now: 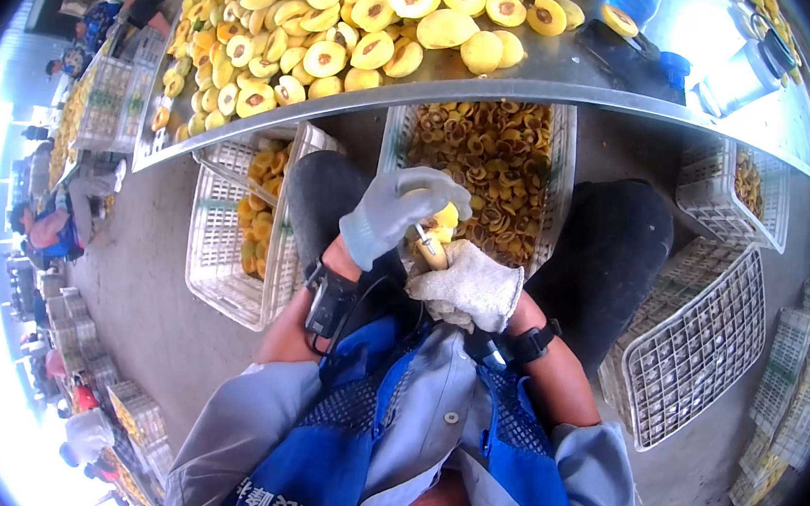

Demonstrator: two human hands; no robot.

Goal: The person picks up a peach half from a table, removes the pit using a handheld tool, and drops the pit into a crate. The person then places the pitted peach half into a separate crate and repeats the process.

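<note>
My left hand [397,211], in a thin pale glove, is closed around a yellow peach half [444,220] in front of my lap. My right hand [472,289], in a thick white knitted glove, grips a wooden-handled pitting tool [431,252]. Its metal end points up at the fruit, but the fingers partly hide where they meet. Beneath my hands, between my knees, stands a white crate [560,185] of brownish-yellow peach scraps [492,159]. Ahead, many cut peach halves [348,38], several with reddish hollows, are heaped on the metal table [539,76].
Left of my leg is a white crate [226,285] with peach pieces. At right are a tilted crate [698,350] and another crate [735,192]. A blue cup [674,68] and a dark flat object [615,51] sit on the table. Other people work at far left.
</note>
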